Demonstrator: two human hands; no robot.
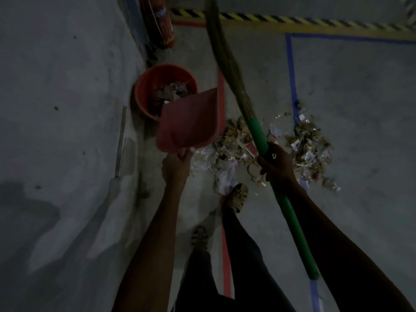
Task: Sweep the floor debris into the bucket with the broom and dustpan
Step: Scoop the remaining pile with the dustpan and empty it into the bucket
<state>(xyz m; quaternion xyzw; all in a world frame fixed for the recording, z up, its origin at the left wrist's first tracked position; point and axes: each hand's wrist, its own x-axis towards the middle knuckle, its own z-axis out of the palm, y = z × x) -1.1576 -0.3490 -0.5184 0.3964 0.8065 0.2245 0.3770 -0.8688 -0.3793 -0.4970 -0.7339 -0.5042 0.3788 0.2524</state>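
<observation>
Above bucket [148,91], dustpan [189,120] tipped, broom [258,136] gripped, debris [310,145] beside

broom [227,70] bristle tip: cut by top edge | bucket [144,86] front rim: behind dustpan [191,118]

Hands: two, left hand [176,167] and right hand [278,164]
Broom [258,136]: one
Dustpan [189,121]: one
Bucket [146,91]: one
Debris pile [310,145]: one, scattered
Sandalled feet: two [236,197] [199,237]
Fire extinguisher [161,21]: one
</observation>
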